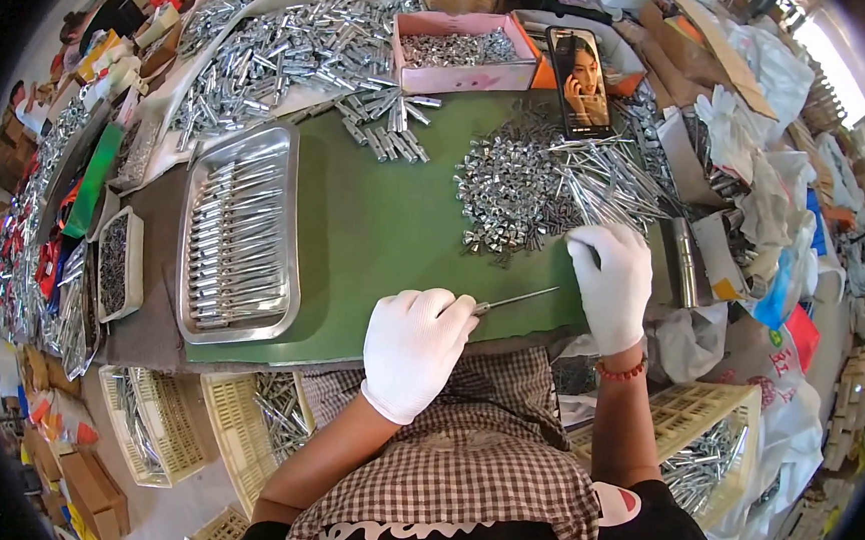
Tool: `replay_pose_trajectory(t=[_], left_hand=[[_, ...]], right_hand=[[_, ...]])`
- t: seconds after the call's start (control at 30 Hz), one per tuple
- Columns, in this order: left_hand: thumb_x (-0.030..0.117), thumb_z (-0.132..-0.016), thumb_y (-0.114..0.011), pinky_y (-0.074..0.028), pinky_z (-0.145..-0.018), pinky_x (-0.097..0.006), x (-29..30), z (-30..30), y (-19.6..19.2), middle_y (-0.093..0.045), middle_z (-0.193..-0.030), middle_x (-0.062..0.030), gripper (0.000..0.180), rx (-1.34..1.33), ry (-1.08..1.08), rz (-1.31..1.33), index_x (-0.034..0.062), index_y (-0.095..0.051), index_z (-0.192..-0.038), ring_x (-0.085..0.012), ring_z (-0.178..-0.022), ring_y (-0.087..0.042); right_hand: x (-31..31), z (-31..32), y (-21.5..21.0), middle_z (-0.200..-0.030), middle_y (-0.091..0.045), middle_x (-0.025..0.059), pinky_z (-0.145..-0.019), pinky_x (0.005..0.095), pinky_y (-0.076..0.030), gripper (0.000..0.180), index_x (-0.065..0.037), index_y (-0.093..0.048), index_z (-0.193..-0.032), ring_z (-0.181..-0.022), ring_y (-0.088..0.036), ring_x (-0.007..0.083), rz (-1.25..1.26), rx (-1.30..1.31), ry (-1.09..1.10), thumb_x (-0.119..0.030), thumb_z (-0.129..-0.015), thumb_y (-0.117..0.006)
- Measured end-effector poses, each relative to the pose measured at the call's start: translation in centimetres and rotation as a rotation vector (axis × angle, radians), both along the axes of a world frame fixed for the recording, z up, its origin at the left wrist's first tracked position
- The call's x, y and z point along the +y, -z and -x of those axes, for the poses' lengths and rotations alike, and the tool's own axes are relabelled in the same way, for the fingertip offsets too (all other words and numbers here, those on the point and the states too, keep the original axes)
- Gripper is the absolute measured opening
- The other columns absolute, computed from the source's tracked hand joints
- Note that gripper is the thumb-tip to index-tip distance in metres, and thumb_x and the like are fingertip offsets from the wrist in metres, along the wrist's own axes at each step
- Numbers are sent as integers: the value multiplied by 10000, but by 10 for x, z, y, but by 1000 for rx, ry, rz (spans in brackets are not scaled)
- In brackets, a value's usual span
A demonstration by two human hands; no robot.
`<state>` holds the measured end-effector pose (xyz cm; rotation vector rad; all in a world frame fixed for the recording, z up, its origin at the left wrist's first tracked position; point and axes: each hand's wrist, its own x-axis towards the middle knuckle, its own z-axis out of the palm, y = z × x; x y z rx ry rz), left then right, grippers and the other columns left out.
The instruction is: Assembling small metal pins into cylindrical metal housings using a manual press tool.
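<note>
My left hand (417, 354), in a white glove, is closed around a slim metal rod (519, 298). The rod's thin shaft sticks out to the right over the green mat (375, 226), and its thicker end is partly hidden by the fingers. My right hand (612, 288), also gloved, has thumb and fingertips together at the edge of a pile of small dark pieces (561, 217). Whatever it may pinch is hidden. Beside those lie a heap of small shiny metal caps (506, 193) and a bundle of loose thin rods (614, 180).
To the left, a steel tray (293, 260) carries rows of rods with thick ends. Behind are a heap of metal cylinders (297, 55), a pink box (466, 78) of small parts and a propped phone (578, 85). A metal tube (684, 263) stands at right; crates (227, 416) sit below.
</note>
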<state>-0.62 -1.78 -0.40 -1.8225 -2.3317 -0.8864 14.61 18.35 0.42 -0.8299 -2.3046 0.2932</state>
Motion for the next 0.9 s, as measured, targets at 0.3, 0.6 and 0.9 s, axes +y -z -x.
replay_pose_trajectory(t=[0.3,0.6,0.9], left_hand=[[178,-857,-754,-461,-772,-413,-1,-1,2,-642,-885,-15,163,-16,0,-6,140,-729,-1013,-263,-839,-627],[172,-856,-740,-455,-749,-419,1,2,-1,-637,-877,-15,149,-19,16,-14,139,-720,-1000,-266,-825,-622],[176,-847,-748,-463,-746,-423,2,0,0,-644,-869,-16,160,-4,8,-6,137,-731,-1001,-270,-831,-630]], right_hand=[[5,5,5,-894,-675,68,-863,463,-458,93,-143,-738,-901,-937,-627,329,-41,-106,71,-168,-827,-789],[-35,8,-10,-926,-736,79,-863,403,-529,135,-83,-709,-912,-925,-687,308,171,84,-257,2,-811,-737],[-61,19,-7,-830,-705,33,-887,401,-498,129,-129,-735,-884,-869,-668,275,202,33,-391,-53,-784,-764]])
